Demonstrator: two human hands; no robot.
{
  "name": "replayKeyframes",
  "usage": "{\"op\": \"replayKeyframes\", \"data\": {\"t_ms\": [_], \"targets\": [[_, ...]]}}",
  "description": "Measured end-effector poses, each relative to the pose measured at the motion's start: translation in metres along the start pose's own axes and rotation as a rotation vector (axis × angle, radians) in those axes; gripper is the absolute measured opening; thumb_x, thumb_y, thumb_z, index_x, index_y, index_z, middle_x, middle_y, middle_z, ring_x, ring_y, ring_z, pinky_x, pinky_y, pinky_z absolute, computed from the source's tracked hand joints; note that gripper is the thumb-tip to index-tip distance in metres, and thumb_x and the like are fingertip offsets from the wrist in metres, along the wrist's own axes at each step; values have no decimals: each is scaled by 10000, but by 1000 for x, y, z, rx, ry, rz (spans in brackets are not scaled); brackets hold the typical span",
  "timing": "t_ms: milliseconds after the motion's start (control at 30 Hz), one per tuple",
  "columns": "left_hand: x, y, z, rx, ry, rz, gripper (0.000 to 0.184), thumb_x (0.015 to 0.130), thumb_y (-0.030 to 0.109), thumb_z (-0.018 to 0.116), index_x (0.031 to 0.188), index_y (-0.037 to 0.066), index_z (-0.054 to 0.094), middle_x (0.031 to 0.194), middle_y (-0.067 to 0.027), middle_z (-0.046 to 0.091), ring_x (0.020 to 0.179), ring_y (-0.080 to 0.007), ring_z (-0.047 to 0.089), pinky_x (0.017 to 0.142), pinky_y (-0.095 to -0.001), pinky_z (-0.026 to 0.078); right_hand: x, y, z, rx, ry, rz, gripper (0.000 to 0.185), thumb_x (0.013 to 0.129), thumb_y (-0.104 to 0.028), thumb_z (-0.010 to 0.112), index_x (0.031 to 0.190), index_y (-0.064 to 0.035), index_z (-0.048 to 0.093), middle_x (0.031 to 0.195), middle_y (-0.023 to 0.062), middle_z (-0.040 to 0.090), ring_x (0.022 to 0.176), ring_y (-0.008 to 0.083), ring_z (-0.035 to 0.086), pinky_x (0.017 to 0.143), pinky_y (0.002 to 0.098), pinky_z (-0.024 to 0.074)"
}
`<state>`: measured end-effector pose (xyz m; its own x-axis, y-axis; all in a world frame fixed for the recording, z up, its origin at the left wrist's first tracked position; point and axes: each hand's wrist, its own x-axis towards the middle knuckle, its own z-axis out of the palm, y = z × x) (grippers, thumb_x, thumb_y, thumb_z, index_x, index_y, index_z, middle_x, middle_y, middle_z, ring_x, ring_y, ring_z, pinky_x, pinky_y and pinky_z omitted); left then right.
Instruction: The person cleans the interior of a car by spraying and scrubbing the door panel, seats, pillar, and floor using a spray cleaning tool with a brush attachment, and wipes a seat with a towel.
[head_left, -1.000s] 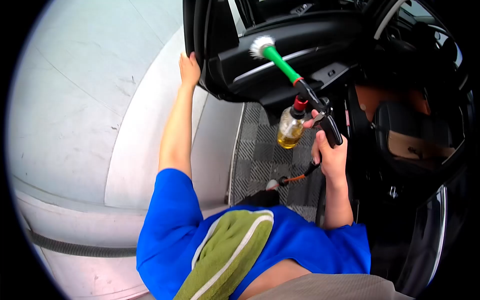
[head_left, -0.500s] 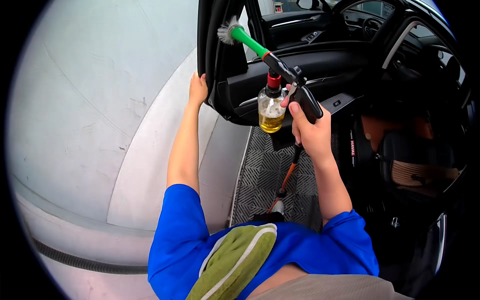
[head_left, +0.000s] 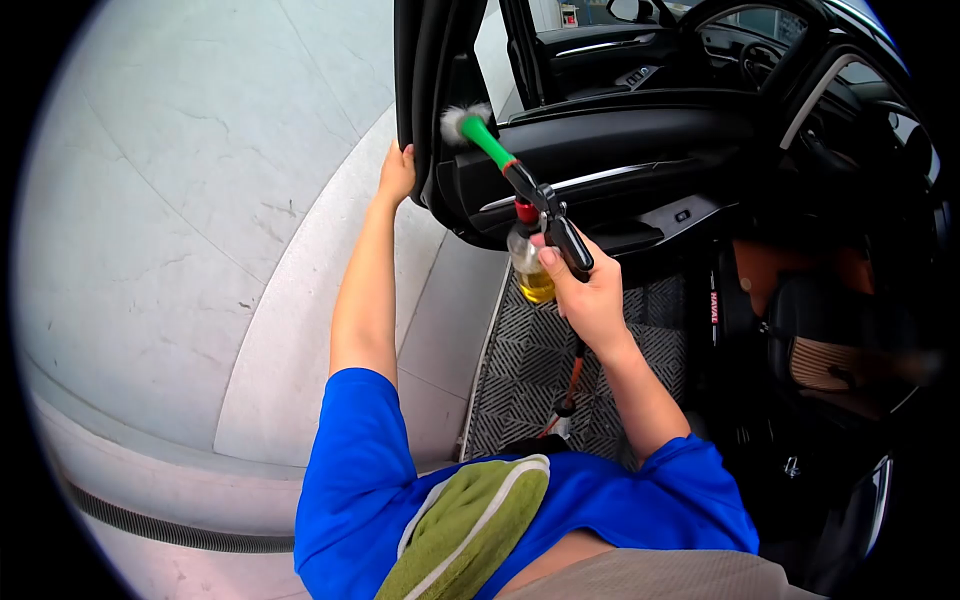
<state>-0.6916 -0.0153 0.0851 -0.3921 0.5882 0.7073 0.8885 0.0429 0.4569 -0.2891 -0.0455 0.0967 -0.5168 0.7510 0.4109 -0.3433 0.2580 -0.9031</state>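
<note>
My right hand [head_left: 588, 300] is wrapped around the black handle of an air-powered cleaning gun [head_left: 535, 195]. The gun has a green nozzle tipped with a round white-bristled brush, blurred now, against the inner door panel near its edge. Under the gun hangs a clear bottle [head_left: 535, 285] with a red collar and yellow liquid in it. An orange hose [head_left: 575, 378] runs down from the handle. With my left hand [head_left: 397, 172] I grip the outer edge of the open black car door [head_left: 600, 135]; those fingertips are partly hidden behind the edge.
A green towel [head_left: 470, 520] with pale edging lies over my blue shirt. Grey patterned floor tiles [head_left: 515, 400] are below, beside a pale concrete floor [head_left: 170, 250]. At the right are the car's sill and a dark seat [head_left: 820, 320].
My right hand has moved left and down with the cleaning gun, so the brush sits lower on the door panel. My left hand stays on the door edge.
</note>
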Motion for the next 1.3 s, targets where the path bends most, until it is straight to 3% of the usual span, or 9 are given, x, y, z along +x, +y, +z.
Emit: {"op": "replayKeyframes", "data": {"t_ms": [100, 300, 567, 600, 733, 900, 1033, 1167, 1300], "targets": [[4, -7, 3, -26, 1, -1, 252, 953, 179, 415, 1121, 4, 486, 1041, -243, 578, 978, -407, 550, 840, -418, 435, 5, -3, 10, 34, -6, -46, 318, 877, -161, 622, 1144, 7, 583, 895, 68, 610, 789, 112, 557, 741, 238, 451], [23, -30, 12, -53, -1, 15, 273, 956, 186, 403, 1127, -11, 483, 1060, -245, 563, 1010, -401, 534, 861, -414, 423, 12, 45, 15, -38, -10, -28, 238, 866, -148, 630, 1065, -19, 611, 735, 1, 523, 658, 51, 419, 613, 213, 394], [35, -28, 18, -38, 46, 69, 252, 943, 146, 409, 1125, -11, 485, 1057, -229, 554, 1025, -397, 523, 879, -422, 414, 57, 17, -7, -6, 170, -162, 343, 855, -55, 624, 1179, 37, 557, 906, 77, 619, 831, 127, 569, 769, 270, 456], [34, -22, 16, -34, 40, 63, 255, 942, 141, 411, 1134, -10, 481, 1069, -227, 550, 1033, -398, 518, 884, -423, 412, 60, 13, -8, -11, 160, -182, 290, 873, -64, 602, 1140, 42, 566, 814, 40, 605, 630, 68, 494, 574, 216, 384], [31, -28, 21, -19, 70, 67, 251, 947, 162, 406, 1123, -6, 472, 1064, -223, 546, 1026, -397, 514, 874, -425, 412, 49, -6, -12, -67, 123, -72, 356, 828, 31, 586, 1180, 65, 543, 999, 130, 637, 872, 161, 618, 800, 263, 479], [29, -32, 22, -10, 45, -21, 253, 962, 221, 385, 1065, 4, 464, 1001, -213, 551, 955, -386, 525, 817, -428, 420, 54, -21, -9, -151, 179, -317, 393, 810, 71, 575, 1198, 89, 513, 982, 165, 632, 851, 198, 633, 774, 273, 496], [28, -35, 23, 40, 0, -103, 345, 985, 243, 360, 1250, 36, 437, 1082, -195, 576, 1006, -349, 557, 854, -391, 425, 64, -21, -12, -208, 200, -531, 422, 780, 108, 596, 1191, 106, 501, 925, 174, 628, 773, 200, 633, 709, 272, 505], [25, -18, 20, -56, -13, -145, 351, 988, 231, 354, 1244, 6, 440, 1137, -178, 554, 1089, -300, 523, 908, -364, 394, 64, -31, -32, -141, 375, -509, 358, 786, 101, 603, 1136, 113, 529, 825, 142, 610, 701, 172, 599, 657, 251, 488], [-29, -30, 51, -106, 409, -180, 451, 980, 242, 359, 1317, -56, 373, 1338, -208, 422, 1236, -320, 403, 1044, -355, 287, 71, -32, -73, -75, 530, -450, 241, 838, 29, 594, 1061, 102, 543, 858, 111, 606, 615, 90, 521, 559, 207, 422]]}}
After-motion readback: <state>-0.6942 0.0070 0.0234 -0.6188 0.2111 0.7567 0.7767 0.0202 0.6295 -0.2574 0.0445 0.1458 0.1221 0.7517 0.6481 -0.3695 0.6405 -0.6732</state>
